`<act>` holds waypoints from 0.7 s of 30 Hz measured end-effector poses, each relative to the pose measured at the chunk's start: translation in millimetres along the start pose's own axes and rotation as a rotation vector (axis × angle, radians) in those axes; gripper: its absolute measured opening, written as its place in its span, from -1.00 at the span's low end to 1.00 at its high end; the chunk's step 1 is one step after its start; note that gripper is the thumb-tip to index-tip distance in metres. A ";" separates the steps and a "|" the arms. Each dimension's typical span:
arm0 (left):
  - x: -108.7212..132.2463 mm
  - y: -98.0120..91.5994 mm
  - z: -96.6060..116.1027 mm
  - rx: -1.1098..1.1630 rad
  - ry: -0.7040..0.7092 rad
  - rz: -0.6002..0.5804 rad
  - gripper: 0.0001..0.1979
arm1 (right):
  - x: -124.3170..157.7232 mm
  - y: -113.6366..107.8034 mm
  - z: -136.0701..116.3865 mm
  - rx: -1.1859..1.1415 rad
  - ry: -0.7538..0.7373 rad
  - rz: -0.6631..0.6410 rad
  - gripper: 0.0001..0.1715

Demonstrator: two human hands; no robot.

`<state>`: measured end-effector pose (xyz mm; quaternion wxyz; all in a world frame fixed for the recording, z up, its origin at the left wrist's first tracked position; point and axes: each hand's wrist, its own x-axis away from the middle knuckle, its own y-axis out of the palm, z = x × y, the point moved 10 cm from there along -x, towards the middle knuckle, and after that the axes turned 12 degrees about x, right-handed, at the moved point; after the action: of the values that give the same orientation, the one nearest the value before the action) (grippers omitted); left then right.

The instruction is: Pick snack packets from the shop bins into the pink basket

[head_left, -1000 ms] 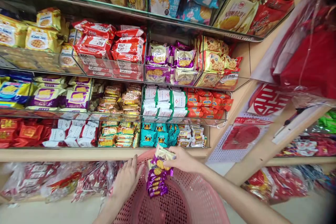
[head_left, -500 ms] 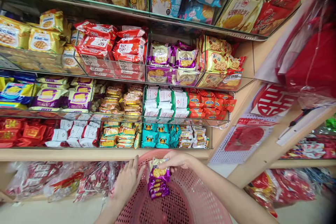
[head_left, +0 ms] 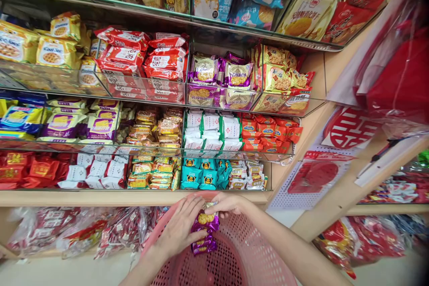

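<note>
My right hand (head_left: 231, 205) is closed on the upper end of a small stack of purple cookie packets (head_left: 207, 220), its thumb over the top packet. From the left side, my left hand (head_left: 181, 227) is wrapped against the same packets, thumb lying across their front and fingers near the top edge. Cookies are printed on the front packet, and more purple packets show below the left thumb. Both hands are inside the upper part of a pink perforated plastic basket (head_left: 268, 250). My fingers hide part of the stack.
Glass-fronted shelves of wrapped snacks rise ahead, with similar purple cookie packets (head_left: 237, 74) in a middle bin. A wooden shelf edge (head_left: 100, 197) runs just behind the basket. Bagged red goods (head_left: 50, 230) lie below left; a wooden post (head_left: 321, 208) slants at right.
My left hand has moved right and closed onto the purple packets, where it was beside them with fingers apart. The packets have shifted slightly right in my right hand.
</note>
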<state>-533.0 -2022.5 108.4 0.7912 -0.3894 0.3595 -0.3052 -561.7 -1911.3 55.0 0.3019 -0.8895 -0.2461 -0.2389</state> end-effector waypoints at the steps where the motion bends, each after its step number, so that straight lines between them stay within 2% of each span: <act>1: -4.4 1.8 1.8 0.018 -0.003 -0.030 -0.23 | 0.0 -0.3 -0.1 -0.004 -0.003 0.002 -0.46; 6: -20.8 5.5 1.2 0.096 -0.094 -0.149 -0.13 | -1.4 -0.9 -0.3 -0.044 -0.040 -0.012 -0.45; 9: -23.1 6.2 -2.7 0.101 -0.138 -0.178 -0.11 | -3.9 1.2 0.6 -0.063 -0.063 -0.038 -0.45; 15: -23.6 7.2 -8.0 0.081 -0.152 -0.139 -0.08 | -3.5 -3.5 3.7 -0.132 -0.116 0.027 -0.45; 21: -28.7 12.0 -11.9 -0.045 -0.159 -0.058 -0.18 | 14.1 -9.5 18.6 -0.233 -0.124 0.140 -0.41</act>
<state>-556.2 -1999.2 102.7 0.7992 -0.4404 0.2910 -0.2877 -551.3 -1888.3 54.1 0.1965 -0.9466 -0.1724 -0.1888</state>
